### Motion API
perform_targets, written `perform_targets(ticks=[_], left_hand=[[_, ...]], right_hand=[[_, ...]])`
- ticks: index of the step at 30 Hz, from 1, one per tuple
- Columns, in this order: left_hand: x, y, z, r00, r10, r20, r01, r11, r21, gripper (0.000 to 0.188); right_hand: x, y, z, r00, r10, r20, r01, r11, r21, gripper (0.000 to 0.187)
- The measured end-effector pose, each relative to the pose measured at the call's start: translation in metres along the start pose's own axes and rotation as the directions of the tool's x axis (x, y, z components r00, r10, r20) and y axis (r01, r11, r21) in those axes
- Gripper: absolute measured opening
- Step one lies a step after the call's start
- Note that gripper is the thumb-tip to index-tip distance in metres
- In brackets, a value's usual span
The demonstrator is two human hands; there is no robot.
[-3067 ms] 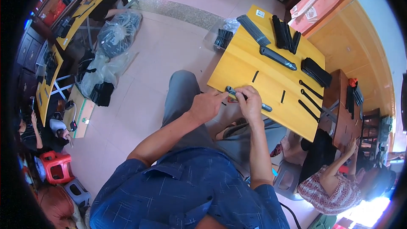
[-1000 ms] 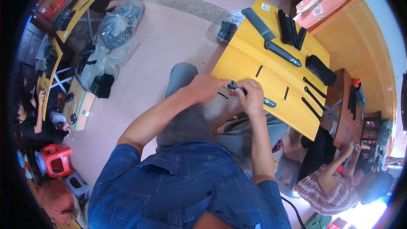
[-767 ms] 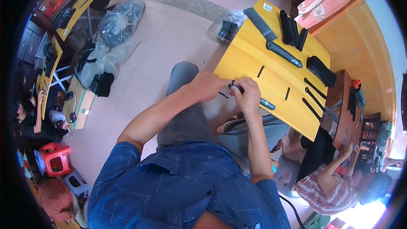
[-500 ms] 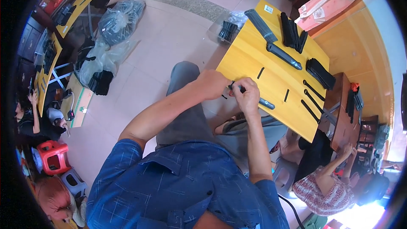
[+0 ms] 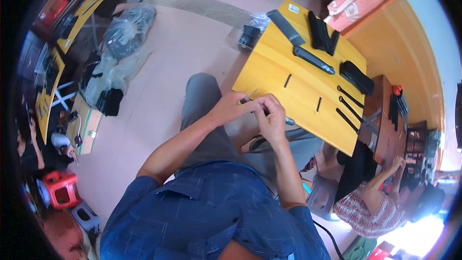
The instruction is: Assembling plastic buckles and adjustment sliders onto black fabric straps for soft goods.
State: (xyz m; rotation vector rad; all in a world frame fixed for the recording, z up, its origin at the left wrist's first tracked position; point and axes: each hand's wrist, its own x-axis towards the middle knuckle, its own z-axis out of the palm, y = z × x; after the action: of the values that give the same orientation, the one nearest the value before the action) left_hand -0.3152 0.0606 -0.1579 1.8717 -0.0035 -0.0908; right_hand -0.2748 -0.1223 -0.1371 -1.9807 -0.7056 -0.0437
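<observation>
My left hand (image 5: pixel 228 109) and my right hand (image 5: pixel 272 119) meet above my lap at the near left edge of the yellow table (image 5: pixel 260 74). From my left hand's closed fingers sticks a small tool with a thin pointed metal tip (image 5: pixel 249 97); its handle is mostly hidden. The right fingers pinch a small dark piece (image 5: pixel 266 110), too covered to name. Just past my right hand, a grey rounded end (image 5: pixel 289 121) shows at the table edge. Two short black strips (image 5: pixel 288 81) lie farther in, apart from each other.
On the table are a fanned bundle of dark strips (image 5: pixel 286 26), a long black handle-like piece (image 5: pixel 314 60), black piles (image 5: pixel 357 77) and three looped straps (image 5: pixel 350 97). A person in a patterned top (image 5: pixel 373 207) sits at right. Plastic bags (image 5: pixel 127 33) lie on the floor at left.
The pointed tool tip now shows beside my left hand. Both hands have shifted slightly left and down with the view, and the grey rounded end is more covered.
</observation>
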Motion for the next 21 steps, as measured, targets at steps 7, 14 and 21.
perform_targets(ticks=[7, 14, 21], left_hand=[[-0.012, 0.028, 0.019, 0.998, 0.009, 0.06, 0.011, 0.947, -0.321, 0.033], [-0.008, 0.041, 0.047, 0.989, 0.139, -0.045, -0.145, 0.911, -0.387, 0.027], [-0.013, 0.06, 0.064, 0.875, 0.405, -0.265, -0.437, 0.896, -0.075, 0.023]], right_hand=[[-0.013, -0.006, -0.008, 0.983, 0.129, -0.13, -0.091, 0.96, 0.264, 0.006], [-0.025, -0.003, -0.01, 0.943, 0.188, -0.273, -0.093, 0.941, 0.326, 0.011], [-0.015, 0.009, -0.026, 0.779, 0.373, -0.504, -0.07, 0.85, 0.522, 0.022]])
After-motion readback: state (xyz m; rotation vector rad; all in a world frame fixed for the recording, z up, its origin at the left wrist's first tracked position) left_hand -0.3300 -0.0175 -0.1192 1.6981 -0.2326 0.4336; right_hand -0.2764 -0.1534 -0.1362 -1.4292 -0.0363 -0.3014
